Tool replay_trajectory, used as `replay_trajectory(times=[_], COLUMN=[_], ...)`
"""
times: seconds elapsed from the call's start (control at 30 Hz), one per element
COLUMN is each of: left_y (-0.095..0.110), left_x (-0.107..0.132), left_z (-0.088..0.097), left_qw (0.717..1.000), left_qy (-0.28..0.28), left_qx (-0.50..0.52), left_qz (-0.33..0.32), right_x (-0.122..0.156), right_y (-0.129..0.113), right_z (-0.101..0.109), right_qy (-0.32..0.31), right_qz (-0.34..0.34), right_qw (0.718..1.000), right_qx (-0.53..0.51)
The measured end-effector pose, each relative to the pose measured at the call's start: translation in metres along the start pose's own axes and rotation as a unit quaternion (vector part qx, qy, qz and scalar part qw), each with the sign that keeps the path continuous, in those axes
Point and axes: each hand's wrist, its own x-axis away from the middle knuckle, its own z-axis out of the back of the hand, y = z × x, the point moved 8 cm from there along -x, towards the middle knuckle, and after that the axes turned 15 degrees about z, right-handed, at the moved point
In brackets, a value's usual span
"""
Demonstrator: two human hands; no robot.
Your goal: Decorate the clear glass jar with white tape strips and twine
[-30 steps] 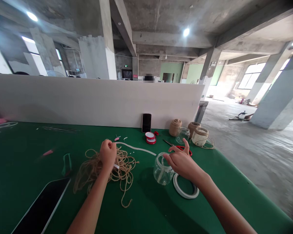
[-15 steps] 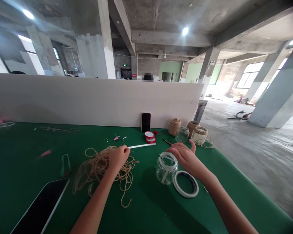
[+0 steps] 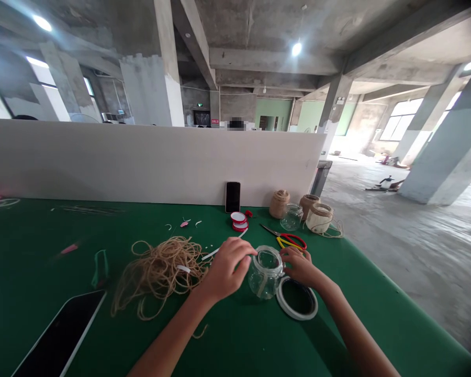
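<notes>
Glass is where both hands meet: a small clear jar [image 3: 264, 272] stands upright on the green surface [image 3: 43, 272], right of its middle and well in from the far edge. The left hand [image 3: 225, 269] comes in from the left with its fingertips at the jar's rim. Its grip is narrow, but whether it pinches the white strip [image 3: 220, 250] running out from behind it cannot be told. The right hand [image 3: 300, 266] has its grip curled closed against the jar's right side, near the neck.

A ring of white tape [image 3: 297, 298] lies flat just beside the jar's base. A tangle of twine [image 3: 160, 269] lies just left of the left hand. Red-handled scissors [image 3: 288, 240] lie beyond the jar, and a phone [image 3: 233, 197] leans on the board at the far edge.

The jar looks light, stiff, smooth and breakable, and probably slippery. The safest hold is likely round the neck just under the rim, thumb opposite the fingers.
</notes>
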Motion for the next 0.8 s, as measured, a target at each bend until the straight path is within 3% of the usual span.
replay_trajectory(times=[0.13,0.43,0.63,0.8], left_y=[0.031,0.04,0.043,0.039], left_x=[-0.008,-0.03,-0.032,-0.034], left_z=[-0.013,-0.04,-0.036,-0.033], left_qw=[0.997,0.971,0.974,0.969], left_qy=[-0.058,-0.19,-0.176,-0.179], left_qx=[-0.034,-0.136,-0.13,-0.167], left_qz=[-0.034,-0.046,-0.06,-0.031], right_x=[-0.002,0.002,0.005,0.005], right_y=[0.002,0.016,0.02,0.018], right_z=[-0.002,0.004,0.0,-0.003], right_qy=[0.024,0.115,0.1,0.075], right_qz=[0.001,-0.054,-0.089,-0.096], right_qw=[1.0,0.992,0.99,0.99], right_qx=[0.018,0.012,-0.051,-0.077])
